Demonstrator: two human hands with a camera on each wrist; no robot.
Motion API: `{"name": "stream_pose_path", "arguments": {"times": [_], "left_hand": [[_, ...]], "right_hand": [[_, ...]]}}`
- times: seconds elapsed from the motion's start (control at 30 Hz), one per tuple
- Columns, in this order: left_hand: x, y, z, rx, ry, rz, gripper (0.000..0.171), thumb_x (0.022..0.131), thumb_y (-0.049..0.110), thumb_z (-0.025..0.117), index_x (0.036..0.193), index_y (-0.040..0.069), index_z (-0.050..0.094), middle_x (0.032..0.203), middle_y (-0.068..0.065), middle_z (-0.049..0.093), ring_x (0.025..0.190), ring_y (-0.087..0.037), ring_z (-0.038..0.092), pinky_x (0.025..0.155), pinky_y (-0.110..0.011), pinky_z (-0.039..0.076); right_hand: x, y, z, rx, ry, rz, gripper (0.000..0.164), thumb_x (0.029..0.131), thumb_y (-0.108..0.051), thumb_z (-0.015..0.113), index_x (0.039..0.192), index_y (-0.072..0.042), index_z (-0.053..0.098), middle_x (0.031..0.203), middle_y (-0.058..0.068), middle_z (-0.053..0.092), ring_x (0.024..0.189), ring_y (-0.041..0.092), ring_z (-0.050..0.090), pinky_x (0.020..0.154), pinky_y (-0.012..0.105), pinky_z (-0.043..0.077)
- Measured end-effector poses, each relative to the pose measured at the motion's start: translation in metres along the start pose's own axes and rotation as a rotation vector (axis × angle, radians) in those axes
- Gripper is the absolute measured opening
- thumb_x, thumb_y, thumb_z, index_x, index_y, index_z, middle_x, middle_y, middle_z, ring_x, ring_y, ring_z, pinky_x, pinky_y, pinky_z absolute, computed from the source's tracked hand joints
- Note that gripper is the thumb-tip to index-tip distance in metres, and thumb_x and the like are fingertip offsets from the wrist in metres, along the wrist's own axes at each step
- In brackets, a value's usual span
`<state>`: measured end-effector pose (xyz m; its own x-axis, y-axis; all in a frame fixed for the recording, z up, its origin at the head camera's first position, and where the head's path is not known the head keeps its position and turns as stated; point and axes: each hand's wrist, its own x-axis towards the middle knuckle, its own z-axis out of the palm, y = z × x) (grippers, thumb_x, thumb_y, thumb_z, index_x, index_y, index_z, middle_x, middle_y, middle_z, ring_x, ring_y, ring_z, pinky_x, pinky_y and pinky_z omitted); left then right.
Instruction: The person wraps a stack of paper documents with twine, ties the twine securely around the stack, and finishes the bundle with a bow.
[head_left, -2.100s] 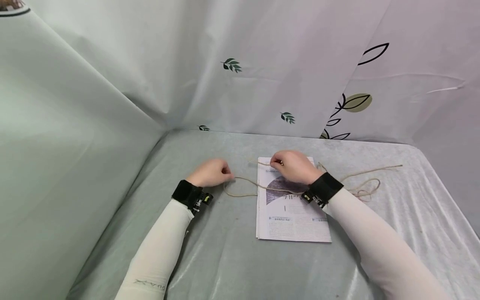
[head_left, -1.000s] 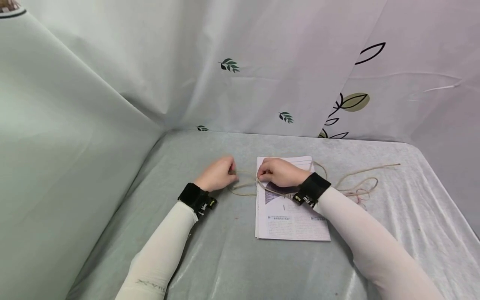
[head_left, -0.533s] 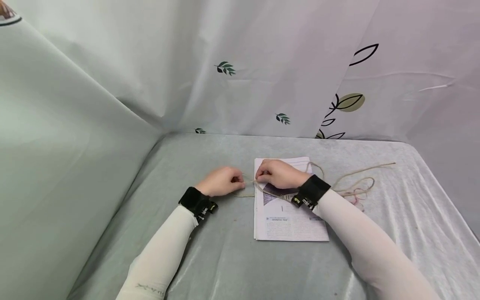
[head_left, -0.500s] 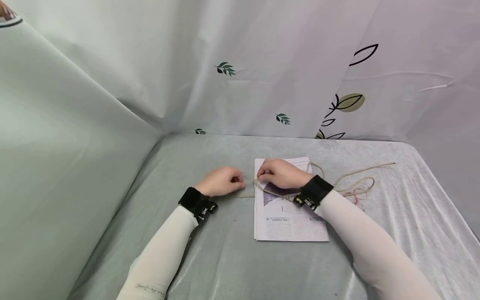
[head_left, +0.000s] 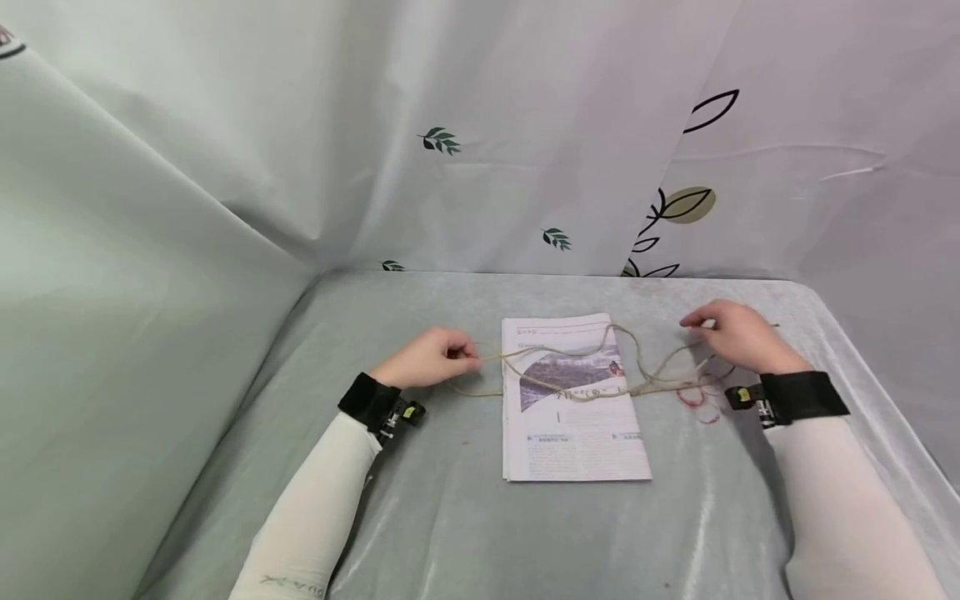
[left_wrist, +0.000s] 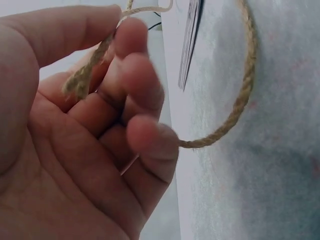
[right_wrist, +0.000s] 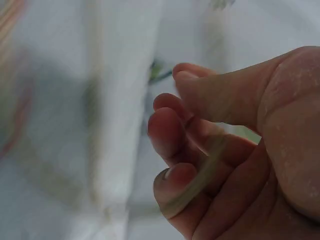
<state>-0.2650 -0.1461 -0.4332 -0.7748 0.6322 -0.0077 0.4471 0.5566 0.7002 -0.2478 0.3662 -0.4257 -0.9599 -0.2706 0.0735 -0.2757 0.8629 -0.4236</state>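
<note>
My left hand (head_left: 429, 358) pinches jute twine (left_wrist: 100, 55) between thumb and index finger, left of the folded newspaper (head_left: 577, 454). In the left wrist view the frayed twine end hangs inside the palm, and a loop bends away below the fingers. Two strands cross the newspaper's upper part and meet by its right edge. Beyond that edge, my right hand (head_left: 742, 337) hovers over the loose twine with fingers loosely bent. A blurred strand (right_wrist: 197, 182) passes across those fingers in the right wrist view; nothing shows gripped between thumb and fingertips.
Thin red thread (head_left: 699, 400) lies by the twine, right of the newspaper. Grey cloth (head_left: 465, 517) covers the table. White sheeting with printed leaves (head_left: 480, 192) stands behind the table and along its left side.
My right hand has left the twine at the newspaper's left edge and moved right to the loose coils. The left hand keeps its pinch, having shifted slightly. The strands over the newspaper are uncovered.
</note>
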Motion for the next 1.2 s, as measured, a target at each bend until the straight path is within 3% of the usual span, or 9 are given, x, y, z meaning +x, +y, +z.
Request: {"name": "stream_pose_path", "arguments": {"times": [0.2, 0.33, 0.47, 0.67, 0.93, 1.1, 1.2], "left_hand": [[-0.002, -0.001, -0.003, -0.013, -0.068, -0.009, 0.011, 0.105, 0.024, 0.079, 0.100, 0.015, 0.082, 0.079, 0.008, 0.063, 0.070, -0.012, 0.054, 0.067, -0.031, 0.044], [-0.004, -0.003, -0.012, -0.020, -0.147, -0.003, 0.010, 0.105, 0.020, 0.079, 0.097, 0.014, 0.081, 0.083, 0.008, 0.066, 0.075, -0.012, 0.057, 0.072, -0.030, 0.046], [-0.013, -0.005, -0.026, -0.028, -0.220, -0.058, 0.010, 0.103, 0.018, 0.080, 0.095, 0.010, 0.082, 0.084, 0.008, 0.068, 0.077, -0.013, 0.057, 0.074, -0.031, 0.047], [-0.033, -0.015, -0.052, 0.058, -0.184, -0.193, 0.018, 0.096, 0.016, 0.083, 0.080, 0.015, 0.074, 0.074, 0.008, 0.059, 0.068, -0.012, 0.052, 0.068, -0.032, 0.044], [-0.057, -0.030, -0.083, 0.271, -0.075, -0.429, 0.019, 0.094, 0.015, 0.082, 0.078, 0.012, 0.071, 0.072, 0.003, 0.061, 0.066, -0.017, 0.053, 0.065, -0.034, 0.044], [-0.072, -0.038, -0.095, 0.365, -0.025, -0.629, 0.023, 0.090, 0.014, 0.075, 0.071, 0.012, 0.062, 0.068, 0.000, 0.054, 0.064, -0.020, 0.049, 0.060, -0.037, 0.042], [-0.073, -0.040, -0.094, 0.442, -0.006, -0.710, 0.018, 0.088, 0.012, 0.068, 0.072, 0.012, 0.061, 0.073, -0.005, 0.059, 0.070, -0.026, 0.053, 0.068, -0.047, 0.049]], "right_hand": [[-0.014, 0.035, 0.015, -0.005, -0.034, -0.017, 0.019, 0.096, 0.004, 0.072, 0.112, 0.002, 0.082, 0.116, 0.023, 0.069, 0.103, 0.040, 0.067, 0.090, 0.057, 0.052], [-0.020, 0.042, 0.016, -0.039, 0.013, -0.037, 0.008, 0.096, 0.002, 0.076, 0.096, -0.004, 0.081, 0.101, 0.013, 0.068, 0.088, 0.028, 0.064, 0.080, 0.049, 0.051], [-0.026, 0.049, 0.011, -0.070, 0.024, 0.022, 0.004, 0.097, -0.001, 0.076, 0.094, -0.002, 0.078, 0.094, 0.012, 0.068, 0.084, 0.026, 0.063, 0.078, 0.049, 0.051], [-0.029, 0.058, 0.002, -0.076, 0.016, 0.139, 0.011, 0.099, -0.002, 0.067, 0.098, 0.006, 0.074, 0.092, 0.020, 0.070, 0.086, 0.037, 0.064, 0.080, 0.056, 0.050], [-0.034, 0.070, -0.005, -0.103, 0.034, 0.248, 0.020, 0.086, -0.004, 0.060, 0.098, 0.006, 0.072, 0.094, 0.028, 0.070, 0.086, 0.044, 0.066, 0.075, 0.057, 0.051], [-0.038, 0.071, -0.005, -0.108, 0.035, 0.281, 0.021, 0.086, -0.006, 0.060, 0.099, 0.007, 0.071, 0.095, 0.030, 0.068, 0.091, 0.048, 0.066, 0.074, 0.057, 0.051], [-0.039, 0.069, -0.004, -0.118, 0.033, 0.294, 0.025, 0.086, -0.006, 0.059, 0.102, 0.008, 0.071, 0.100, 0.034, 0.066, 0.096, 0.051, 0.064, 0.077, 0.061, 0.052]]}}
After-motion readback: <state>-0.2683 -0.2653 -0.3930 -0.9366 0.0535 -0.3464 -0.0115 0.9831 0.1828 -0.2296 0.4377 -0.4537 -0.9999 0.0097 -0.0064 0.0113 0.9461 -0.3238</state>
